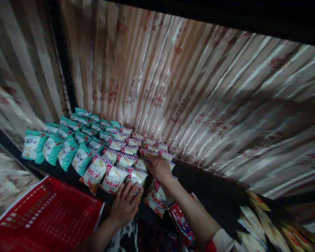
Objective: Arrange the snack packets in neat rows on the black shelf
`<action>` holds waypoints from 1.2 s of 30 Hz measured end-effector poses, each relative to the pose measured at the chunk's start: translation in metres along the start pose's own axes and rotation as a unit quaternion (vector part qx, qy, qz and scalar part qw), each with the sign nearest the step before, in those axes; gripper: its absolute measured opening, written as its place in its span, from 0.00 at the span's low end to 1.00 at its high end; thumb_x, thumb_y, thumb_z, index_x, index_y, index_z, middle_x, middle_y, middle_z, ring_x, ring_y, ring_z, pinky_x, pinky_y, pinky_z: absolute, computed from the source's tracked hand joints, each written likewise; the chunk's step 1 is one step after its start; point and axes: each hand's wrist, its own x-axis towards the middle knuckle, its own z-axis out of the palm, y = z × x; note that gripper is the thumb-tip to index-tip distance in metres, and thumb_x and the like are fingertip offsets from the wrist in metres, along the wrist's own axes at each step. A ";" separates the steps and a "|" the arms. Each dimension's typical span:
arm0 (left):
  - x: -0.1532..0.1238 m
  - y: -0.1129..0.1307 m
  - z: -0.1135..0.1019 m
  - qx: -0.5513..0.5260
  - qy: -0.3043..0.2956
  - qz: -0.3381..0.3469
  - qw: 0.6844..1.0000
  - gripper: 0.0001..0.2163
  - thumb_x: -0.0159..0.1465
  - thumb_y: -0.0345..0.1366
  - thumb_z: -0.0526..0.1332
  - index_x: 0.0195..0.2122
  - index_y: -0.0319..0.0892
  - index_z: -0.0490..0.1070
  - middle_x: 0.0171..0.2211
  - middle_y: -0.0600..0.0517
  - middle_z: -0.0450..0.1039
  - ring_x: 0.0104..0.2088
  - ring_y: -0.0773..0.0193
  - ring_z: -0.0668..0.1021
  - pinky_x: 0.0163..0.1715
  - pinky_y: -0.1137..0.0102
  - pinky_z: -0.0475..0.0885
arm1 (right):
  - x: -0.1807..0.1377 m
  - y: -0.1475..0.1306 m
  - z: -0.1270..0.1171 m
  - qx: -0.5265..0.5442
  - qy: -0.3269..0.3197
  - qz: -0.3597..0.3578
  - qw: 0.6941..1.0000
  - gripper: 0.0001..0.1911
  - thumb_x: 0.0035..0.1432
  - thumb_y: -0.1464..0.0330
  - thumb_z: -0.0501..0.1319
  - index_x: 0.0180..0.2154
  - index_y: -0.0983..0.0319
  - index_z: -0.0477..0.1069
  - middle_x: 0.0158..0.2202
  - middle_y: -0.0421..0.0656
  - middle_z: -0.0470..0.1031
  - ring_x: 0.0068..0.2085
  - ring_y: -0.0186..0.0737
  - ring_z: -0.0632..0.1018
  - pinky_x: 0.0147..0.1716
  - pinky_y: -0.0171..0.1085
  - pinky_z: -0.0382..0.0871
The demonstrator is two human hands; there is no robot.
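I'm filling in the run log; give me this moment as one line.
left hand: touching front-row white bag; right hand: among white bags farther back; teal bags: left of white bags; red basket: lower left

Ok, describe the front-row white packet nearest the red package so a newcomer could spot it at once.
On the dark shelf, find the block of white packets right of the teal packets. Follow its front row rightward, past the left hand, to the end packet, below the right hand. Unlike its row-mates, it sits beyond a dark gap, beside the red package.
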 end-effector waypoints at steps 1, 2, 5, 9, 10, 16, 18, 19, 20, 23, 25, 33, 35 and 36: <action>0.000 0.000 0.000 0.001 -0.001 0.002 1.000 0.20 0.60 0.40 0.59 0.55 0.50 0.66 0.57 0.51 0.65 0.61 0.55 0.60 0.62 0.56 0.46 | 0.004 0.004 -0.001 0.004 0.012 0.005 1.000 0.16 0.62 0.63 0.51 0.48 0.58 0.69 0.45 0.47 0.76 0.47 0.45 0.74 0.44 0.39 0.66; -0.001 0.000 0.001 0.003 -0.002 0.005 1.000 0.20 0.60 0.40 0.59 0.55 0.50 0.66 0.57 0.52 0.65 0.61 0.55 0.59 0.62 0.56 0.46 | 0.008 0.008 -0.002 0.004 0.022 0.013 1.000 0.16 0.63 0.64 0.50 0.49 0.58 0.69 0.45 0.47 0.76 0.47 0.44 0.74 0.44 0.38 0.66; -0.002 -0.001 0.003 0.002 -0.005 0.010 1.000 0.20 0.59 0.41 0.59 0.54 0.51 0.66 0.57 0.52 0.65 0.61 0.55 0.59 0.62 0.56 0.46 | 0.026 0.020 -0.004 -0.006 0.025 0.025 0.999 0.15 0.62 0.67 0.50 0.47 0.59 0.71 0.45 0.47 0.76 0.48 0.44 0.73 0.45 0.37 0.65; -0.005 0.000 0.006 -0.011 -0.010 0.000 1.000 0.20 0.60 0.40 0.59 0.55 0.50 0.66 0.55 0.53 0.67 0.61 0.56 0.59 0.63 0.56 0.45 | 0.050 0.027 -0.004 0.013 -0.014 -0.007 1.000 0.18 0.60 0.68 0.52 0.52 0.57 0.67 0.43 0.45 0.77 0.48 0.43 0.74 0.45 0.37 0.65; -0.005 0.000 0.006 -0.011 -0.012 -0.002 1.000 0.21 0.60 0.40 0.59 0.55 0.49 0.66 0.55 0.53 0.67 0.61 0.57 0.59 0.63 0.57 0.45 | 0.054 0.027 -0.003 0.019 -0.021 -0.013 1.000 0.19 0.60 0.68 0.52 0.53 0.56 0.67 0.43 0.45 0.77 0.47 0.42 0.74 0.44 0.37 0.65; -0.003 0.000 0.005 -0.012 -0.005 0.004 1.000 0.20 0.60 0.40 0.58 0.54 0.47 0.67 0.55 0.52 0.68 0.60 0.58 0.60 0.63 0.59 0.45 | 0.072 0.026 0.009 0.055 -0.037 -0.029 0.997 0.15 0.57 0.70 0.53 0.44 0.56 0.74 0.42 0.41 0.78 0.44 0.38 0.76 0.43 0.33 0.65; -0.003 0.000 0.005 -0.012 -0.003 0.005 1.000 0.20 0.60 0.40 0.58 0.54 0.46 0.67 0.55 0.52 0.67 0.60 0.58 0.61 0.63 0.59 0.46 | 0.076 0.026 0.014 0.064 -0.029 -0.017 0.997 0.14 0.57 0.71 0.53 0.40 0.58 0.75 0.41 0.42 0.78 0.43 0.38 0.76 0.41 0.32 0.65; -0.002 0.000 0.005 -0.012 -0.003 0.005 1.000 0.20 0.60 0.40 0.58 0.54 0.46 0.67 0.55 0.52 0.67 0.59 0.58 0.61 0.63 0.59 0.46 | 0.077 0.026 0.016 0.068 -0.024 -0.009 0.997 0.14 0.57 0.71 0.52 0.39 0.59 0.75 0.40 0.43 0.78 0.42 0.38 0.76 0.40 0.32 0.65; -0.002 0.000 0.005 -0.013 -0.001 0.005 1.000 0.20 0.60 0.40 0.58 0.54 0.46 0.67 0.55 0.52 0.67 0.59 0.58 0.61 0.63 0.59 0.46 | 0.077 0.026 0.018 0.072 -0.019 -0.002 0.997 0.14 0.57 0.71 0.52 0.39 0.59 0.75 0.40 0.43 0.78 0.41 0.38 0.77 0.40 0.32 0.65; -0.001 0.000 0.005 -0.019 0.001 0.005 1.000 0.19 0.60 0.39 0.58 0.54 0.45 0.67 0.55 0.52 0.67 0.59 0.58 0.62 0.63 0.60 0.47 | 0.077 0.023 0.022 0.085 -0.007 0.010 0.996 0.13 0.58 0.70 0.52 0.38 0.59 0.75 0.40 0.43 0.78 0.42 0.38 0.76 0.40 0.32 0.65; -0.001 0.000 0.005 -0.024 0.002 0.006 1.000 0.19 0.60 0.39 0.58 0.54 0.45 0.67 0.55 0.51 0.67 0.59 0.58 0.62 0.63 0.60 0.48 | 0.077 0.021 0.023 0.094 -0.001 0.012 0.995 0.13 0.58 0.70 0.52 0.38 0.59 0.75 0.40 0.42 0.78 0.42 0.37 0.76 0.41 0.32 0.65; 0.000 0.000 0.004 -0.024 -0.003 0.002 1.000 0.19 0.60 0.39 0.58 0.53 0.45 0.67 0.56 0.52 0.67 0.59 0.58 0.62 0.63 0.61 0.49 | 0.077 0.047 0.015 0.072 0.019 0.094 0.993 0.17 0.64 0.65 0.47 0.46 0.56 0.71 0.45 0.44 0.77 0.43 0.39 0.77 0.41 0.35 0.67; 0.000 0.001 0.004 -0.034 -0.003 -0.002 0.999 0.20 0.60 0.39 0.59 0.54 0.45 0.67 0.55 0.52 0.67 0.59 0.59 0.62 0.63 0.61 0.49 | 0.078 0.058 0.014 0.051 0.009 0.123 0.991 0.17 0.63 0.64 0.48 0.46 0.56 0.72 0.44 0.47 0.77 0.43 0.42 0.78 0.40 0.38 0.68; 0.000 0.001 0.004 -0.039 -0.001 -0.004 0.999 0.20 0.60 0.39 0.59 0.54 0.44 0.67 0.55 0.52 0.67 0.59 0.59 0.62 0.63 0.62 0.49 | 0.079 0.062 0.014 0.045 0.000 0.130 0.990 0.16 0.62 0.64 0.49 0.46 0.55 0.72 0.43 0.47 0.77 0.43 0.43 0.78 0.40 0.39 0.68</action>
